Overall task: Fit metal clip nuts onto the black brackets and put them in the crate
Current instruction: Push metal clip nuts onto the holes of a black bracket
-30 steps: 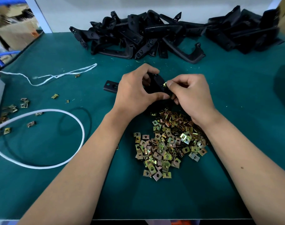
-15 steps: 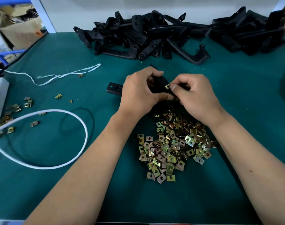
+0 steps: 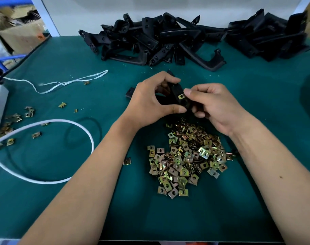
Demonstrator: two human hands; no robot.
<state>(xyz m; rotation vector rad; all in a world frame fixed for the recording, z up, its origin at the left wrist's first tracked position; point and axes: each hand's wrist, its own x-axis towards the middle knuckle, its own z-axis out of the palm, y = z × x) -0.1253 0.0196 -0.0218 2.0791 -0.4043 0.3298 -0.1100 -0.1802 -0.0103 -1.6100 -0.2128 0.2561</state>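
Observation:
My left hand [image 3: 150,101] grips a black bracket [image 3: 175,91] above the middle of the green table; the bracket's other end [image 3: 129,92] sticks out to the left of that hand. A brass-coloured clip nut [image 3: 181,96] sits on the bracket's near tab. My right hand [image 3: 212,105] holds the same tab, its fingertips touching the clip nut. A heap of loose clip nuts [image 3: 184,156] lies just below both hands. Most of the bracket is hidden behind my fingers. No crate is in view.
A long pile of black brackets [image 3: 159,41] runs along the table's back edge, with a second pile [image 3: 269,38] at the back right. White cord [image 3: 65,84] and a white loop [image 3: 44,181] lie at the left among scattered clip nuts [image 3: 28,112]. A cardboard box [image 3: 18,38] stands off the table's left corner.
The clip nut, earlier a small glint at my right fingertips, now sits in plain view on the bracket's tab. Both hands stay together on the bracket; the view has shifted slightly.

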